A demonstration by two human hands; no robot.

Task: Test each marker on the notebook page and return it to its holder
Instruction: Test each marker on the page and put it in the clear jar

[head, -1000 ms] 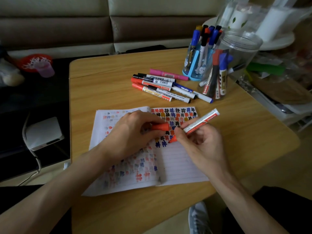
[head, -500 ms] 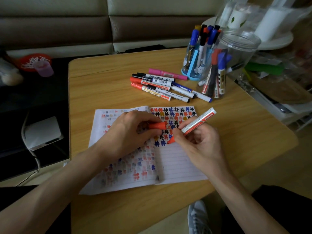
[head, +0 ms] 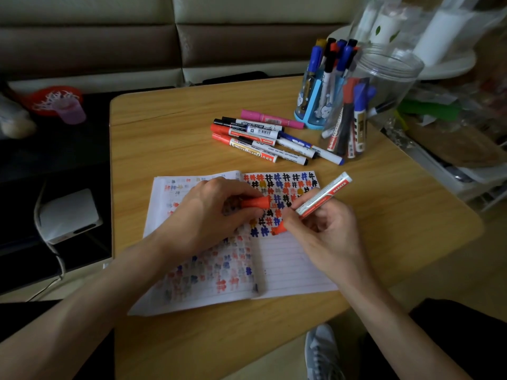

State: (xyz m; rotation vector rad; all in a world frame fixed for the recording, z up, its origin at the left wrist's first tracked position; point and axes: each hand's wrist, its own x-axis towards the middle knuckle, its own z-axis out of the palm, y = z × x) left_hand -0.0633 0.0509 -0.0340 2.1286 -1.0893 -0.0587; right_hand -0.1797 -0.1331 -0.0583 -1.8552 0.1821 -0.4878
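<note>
- Your right grip (head: pixel 326 231) is curled round the red marker (head: pixel 323 198), thumb and fingers pinching the barrel low down, with the orange-red tip pressed to the notebook (head: pixel 296 264)
- Your left grip (head: pixel 208 215) pinches the marker's red cap (head: pixel 255 202) between thumb and fingers while the hand rests on the left page, holding the book flat
- Over the last second very little has shifted: the tip has stayed at the right end of the lowest row of hash marks, and the cap has stayed off, just left of it; whether the new mark is complete I can't tell, since the tip covers it
- That reads to me as the test of this marker being in its last strokes, so capping comes next; cap and tip are near each other, so it is a short move
- The notebook lies open toward the near edge of the bench (head: pixel 170 127), its right page filled about halfway down with red, blue and black marks
- Beyond the book, toward the far edge, lie loose markers (head: pixel 260 138); I take them for the ones not yet tested, though I can't be sure
- At the far right corner stand a blue holder (head: pixel 312 105) and, just beside it, a clear jar (head: pixel 378 91), both with markers upright in them; fat markers like yours stand in the jar, so that is likely its home
</note>
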